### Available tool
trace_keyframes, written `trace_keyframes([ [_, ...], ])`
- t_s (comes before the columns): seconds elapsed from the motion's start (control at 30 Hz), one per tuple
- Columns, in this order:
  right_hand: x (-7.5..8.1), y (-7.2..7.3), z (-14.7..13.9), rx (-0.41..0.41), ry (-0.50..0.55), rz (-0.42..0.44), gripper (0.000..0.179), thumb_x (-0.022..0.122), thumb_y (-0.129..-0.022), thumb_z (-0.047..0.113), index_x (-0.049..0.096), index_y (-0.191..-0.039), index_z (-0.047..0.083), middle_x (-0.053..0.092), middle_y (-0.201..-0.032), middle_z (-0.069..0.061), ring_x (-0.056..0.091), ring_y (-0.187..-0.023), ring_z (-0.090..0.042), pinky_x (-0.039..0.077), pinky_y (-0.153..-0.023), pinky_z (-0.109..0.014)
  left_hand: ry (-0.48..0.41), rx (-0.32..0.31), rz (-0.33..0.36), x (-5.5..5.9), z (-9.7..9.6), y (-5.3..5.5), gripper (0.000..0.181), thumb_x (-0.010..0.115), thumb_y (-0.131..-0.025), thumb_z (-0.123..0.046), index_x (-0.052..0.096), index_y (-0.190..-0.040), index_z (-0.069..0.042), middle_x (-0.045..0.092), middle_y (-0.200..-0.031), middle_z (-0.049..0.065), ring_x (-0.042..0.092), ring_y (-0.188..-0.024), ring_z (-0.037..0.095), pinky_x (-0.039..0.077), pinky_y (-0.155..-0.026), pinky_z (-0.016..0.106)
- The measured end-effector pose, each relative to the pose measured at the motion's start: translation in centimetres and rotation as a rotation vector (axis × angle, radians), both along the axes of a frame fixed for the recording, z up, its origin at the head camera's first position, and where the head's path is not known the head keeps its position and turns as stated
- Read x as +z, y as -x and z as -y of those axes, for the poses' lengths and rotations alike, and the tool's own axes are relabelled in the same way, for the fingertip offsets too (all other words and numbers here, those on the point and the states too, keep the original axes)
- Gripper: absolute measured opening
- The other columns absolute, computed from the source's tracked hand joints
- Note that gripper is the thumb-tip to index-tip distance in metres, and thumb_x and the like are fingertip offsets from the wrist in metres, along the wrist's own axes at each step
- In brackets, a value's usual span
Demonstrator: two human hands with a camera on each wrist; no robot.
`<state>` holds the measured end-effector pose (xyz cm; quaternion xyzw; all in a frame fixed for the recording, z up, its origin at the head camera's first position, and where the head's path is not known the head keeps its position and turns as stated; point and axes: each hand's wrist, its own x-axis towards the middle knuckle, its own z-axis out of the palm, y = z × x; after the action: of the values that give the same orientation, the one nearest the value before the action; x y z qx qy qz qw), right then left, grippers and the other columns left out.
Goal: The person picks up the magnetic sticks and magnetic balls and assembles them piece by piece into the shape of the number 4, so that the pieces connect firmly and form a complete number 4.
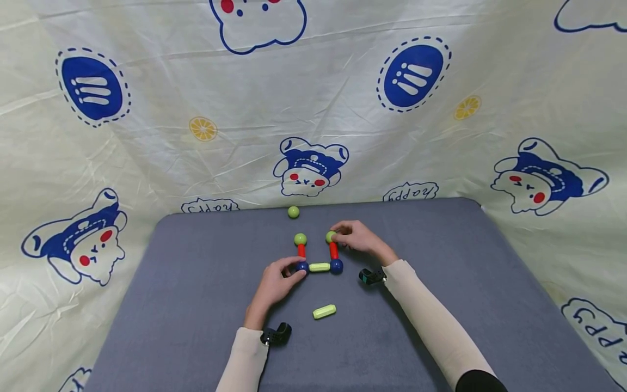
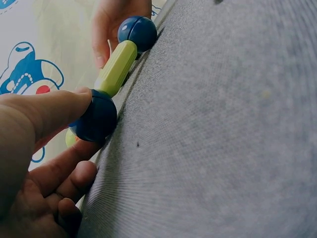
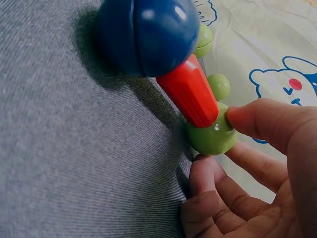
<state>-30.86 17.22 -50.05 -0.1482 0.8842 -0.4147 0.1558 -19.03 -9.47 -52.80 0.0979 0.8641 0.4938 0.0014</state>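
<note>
A U-shaped assembly lies on the table: a yellow-green rod (image 1: 320,267) joins two blue balls, and a red rod runs from each toward a green ball at the far side. With thumb and fingers, my left hand (image 1: 275,282) pinches the left blue ball (image 2: 96,116). The right blue ball (image 3: 148,37) stands free of either hand. At the far end of the right red rod (image 3: 190,91), my right hand (image 1: 360,237) pinches a green ball (image 3: 213,134). The left red rod (image 1: 301,250) ends in another green ball (image 1: 300,239).
A loose yellow-green rod (image 1: 324,311) lies nearer the front, between the forearms. Beyond the assembly, a single green ball (image 1: 293,212) rests close to the back edge of the grey table (image 1: 206,305). A printed white curtain (image 1: 166,163) hangs behind and at both sides.
</note>
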Motion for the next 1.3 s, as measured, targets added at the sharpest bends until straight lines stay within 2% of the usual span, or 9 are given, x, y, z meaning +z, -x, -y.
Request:
trace_keyframes([
  [0.2, 0.1, -0.5, 0.0, -0.005, -0.002, -0.007, 0.044, 0.067, -0.100, 0.028, 0.062, -0.136, 0.005, 0.067, -0.111, -0.014, 0.061, -0.080, -0.019, 0.053, -0.067, -0.029, -0.004, 0.000, -0.002, -0.1, 0.0, 0.0, 0.030, 0.077, -0.094, -0.021, 0.075, -0.124, -0.018, 0.067, -0.101, 0.004, 0.051, -0.075, 0.013, 0.041, -0.065, 0.026],
  [0.3, 0.1, -1.0, -0.2, -0.008, -0.002, -0.034, 0.046, 0.067, -0.100, 0.029, 0.060, -0.138, 0.005, 0.066, -0.119, -0.016, 0.064, -0.090, -0.023, 0.055, -0.068, -0.031, 0.002, -0.005, -0.014, -0.2, 0.0, 0.1, 0.030, 0.077, -0.094, -0.021, 0.075, -0.124, -0.017, 0.067, -0.100, 0.004, 0.051, -0.074, 0.012, 0.041, -0.065, 0.026],
  [0.47, 0.3, -2.5, -0.6, -0.010, 0.002, -0.088, 0.049, 0.067, -0.100, 0.027, 0.056, -0.142, 0.003, 0.063, -0.130, -0.022, 0.065, -0.112, -0.036, 0.057, -0.072, -0.036, 0.008, -0.007, -0.014, -0.2, 0.1, 0.1, 0.030, 0.077, -0.094, -0.022, 0.076, -0.123, -0.018, 0.066, -0.098, 0.003, 0.050, -0.074, 0.011, 0.041, -0.065, 0.025],
  [0.57, 0.5, -3.7, -1.0, -0.020, 0.001, -0.102, 0.051, 0.067, -0.101, 0.026, 0.054, -0.144, 0.002, 0.062, -0.131, -0.023, 0.064, -0.117, -0.041, 0.058, -0.078, -0.041, 0.006, -0.006, -0.016, -0.3, 0.1, 0.1, 0.029, 0.077, -0.094, -0.022, 0.076, -0.123, -0.019, 0.065, -0.096, 0.003, 0.050, -0.073, 0.012, 0.041, -0.065, 0.026],
  [0.67, 0.7, -4.9, -1.3, -0.027, -0.009, -0.118, 0.053, 0.067, -0.101, 0.026, 0.052, -0.146, 0.002, 0.063, -0.131, -0.022, 0.064, -0.117, -0.041, 0.057, -0.082, -0.043, 0.009, -0.006, -0.019, -0.3, 0.1, 0.1, 0.029, 0.077, -0.094, -0.021, 0.076, -0.123, -0.019, 0.065, -0.095, 0.004, 0.050, -0.073, 0.012, 0.041, -0.065, 0.026],
  [1.0, 2.2, -8.9, -1.8, -0.010, -0.001, -0.146, 0.054, 0.069, -0.100, 0.027, 0.052, -0.146, 0.004, 0.063, -0.133, -0.021, 0.067, -0.106, -0.029, 0.055, -0.080, -0.040, 0.010, -0.007, -0.024, -0.2, 0.1, 0.1, 0.030, 0.077, -0.094, -0.022, 0.075, -0.124, -0.017, 0.064, -0.095, 0.004, 0.050, -0.075, 0.012, 0.041, -0.065, 0.026],
  [1.3, 2.3, -11.9, -1.4, 0.070, 0.025, -0.139, 0.053, 0.073, -0.097, 0.026, 0.056, -0.142, 0.004, 0.064, -0.125, -0.016, 0.065, -0.094, -0.018, 0.052, -0.068, -0.029, -0.005, -0.006, -0.026, -0.1, 0.1, 0.1, 0.028, 0.076, -0.095, -0.022, 0.076, -0.122, -0.017, 0.063, -0.092, 0.004, 0.050, -0.075, 0.013, 0.040, -0.065, 0.026],
])
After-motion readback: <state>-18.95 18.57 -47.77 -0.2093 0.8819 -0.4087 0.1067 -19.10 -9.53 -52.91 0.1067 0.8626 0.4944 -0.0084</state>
